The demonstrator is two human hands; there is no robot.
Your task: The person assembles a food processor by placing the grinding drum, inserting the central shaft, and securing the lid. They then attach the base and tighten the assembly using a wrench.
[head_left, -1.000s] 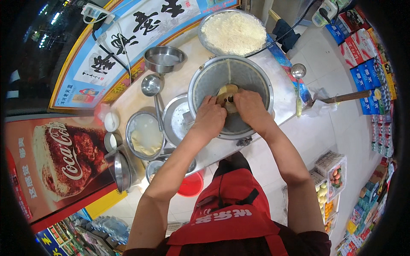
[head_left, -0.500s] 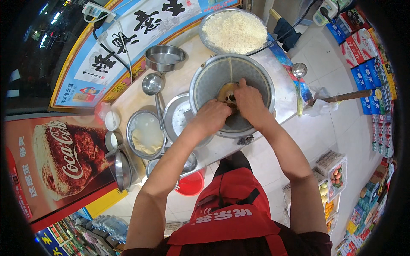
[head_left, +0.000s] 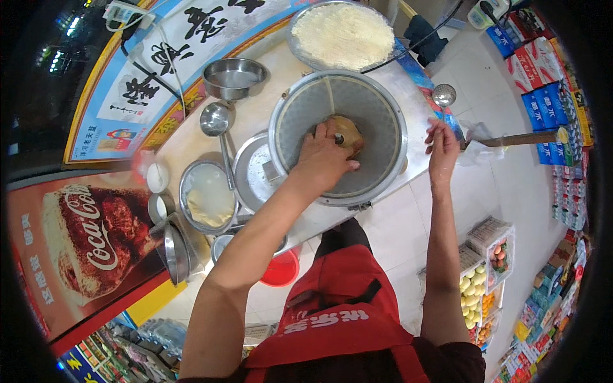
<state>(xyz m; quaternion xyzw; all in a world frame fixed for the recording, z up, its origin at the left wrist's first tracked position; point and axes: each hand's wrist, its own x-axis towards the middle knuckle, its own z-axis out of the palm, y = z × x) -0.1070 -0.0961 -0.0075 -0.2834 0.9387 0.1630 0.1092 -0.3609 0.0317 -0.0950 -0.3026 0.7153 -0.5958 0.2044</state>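
Inside a deep metal barrel point(head_left: 274, 134) with grey, mesh-like inner walls lies a brown, rounded piece point(head_left: 351, 131) with a dark hole in its middle. My left hand point(head_left: 324, 158) reaches over the barrel's near rim and grips this piece, its fingers curled over the left side and its thumb stretched to the right. Part of the piece is hidden under the hand. Right of the barrel, my right hand point(head_left: 442, 148) has its fingers pinched at the handle of a metal skimmer point(head_left: 444, 95), whose perforated round head points away from me.
Beyond the barrel sits a wide tray of white, crumbly grains point(head_left: 345, 35). Left stand a steel bowl point(head_left: 234, 78), a ladle point(head_left: 216, 119), a bowl of cloudy liquid with a pale cloth-like lump point(head_left: 209, 196), and a pan point(head_left: 252, 172). A wooden stick point(head_left: 523, 138) juts out right.
My right hand has left the brown piece and swung right, out of the barrel, to the skimmer's handle. My left hand stays inside, its fingers now over the piece's left side.
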